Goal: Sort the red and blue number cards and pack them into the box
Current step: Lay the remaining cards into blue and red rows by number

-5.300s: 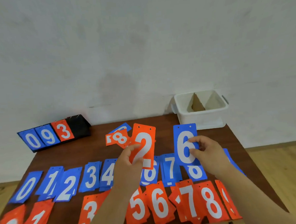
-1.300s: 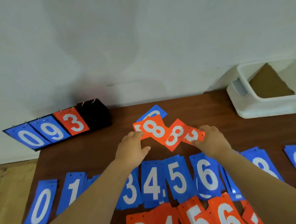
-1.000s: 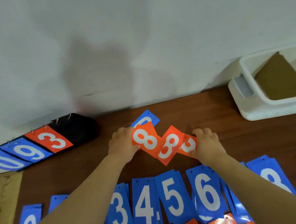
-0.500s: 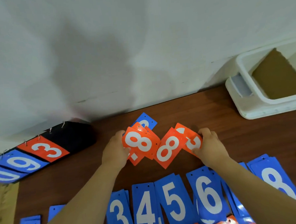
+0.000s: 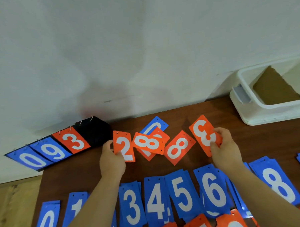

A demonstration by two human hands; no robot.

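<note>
Sorting half done: our left hand (image 5: 111, 161) pinches the red 2 card (image 5: 123, 146), our right hand (image 5: 225, 152) the red 3 card (image 5: 203, 134); blue cards (image 5: 155, 199) lie ranked on the table (image 5: 255, 140), the box (image 5: 271, 114) unpacked.

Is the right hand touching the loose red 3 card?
Touching. The head view shows the right hand pinching the loose red 3 card, thumb on its face.

Dark brown wooden tabletop (image 5: 215, 113) against a plain white wall (image 5: 124, 45). Far left: black flip scoreboard (image 5: 94, 132) on ring binders, tilted, showing blue 0, blue 9, red 3, rightmost slot black. Light wood floor (image 5: 15, 212) near left. Brown cardboard sheet (image 5: 274, 87) far right.
</note>
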